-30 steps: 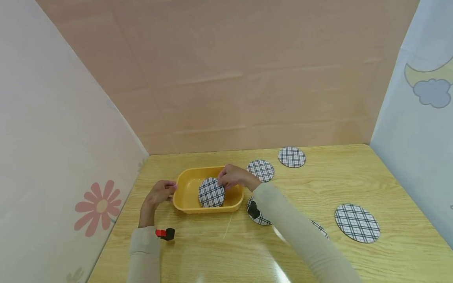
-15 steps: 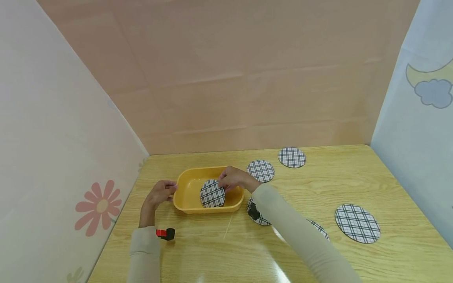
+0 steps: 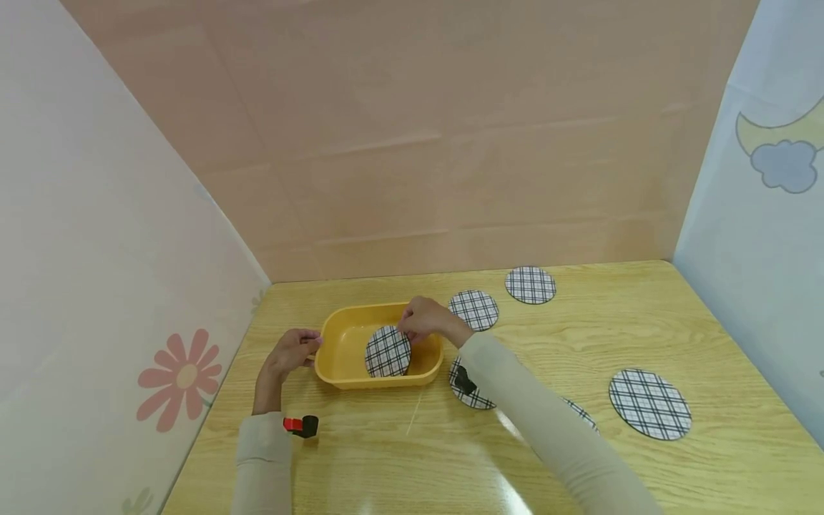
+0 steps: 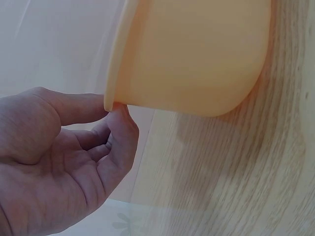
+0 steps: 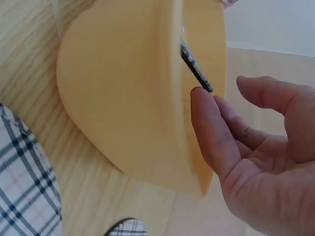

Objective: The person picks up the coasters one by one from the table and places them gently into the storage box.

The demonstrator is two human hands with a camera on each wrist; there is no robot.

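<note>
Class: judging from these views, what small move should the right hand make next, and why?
Probably let go: the right hand pinches the plaid disc, tilted inside the yellow tub that the left hand steadies by its rim, so release should drop it flat.

A round black-and-white checked disc (image 3: 388, 351) stands tilted on edge inside a yellow oblong tub (image 3: 341, 357) on the table.
</note>
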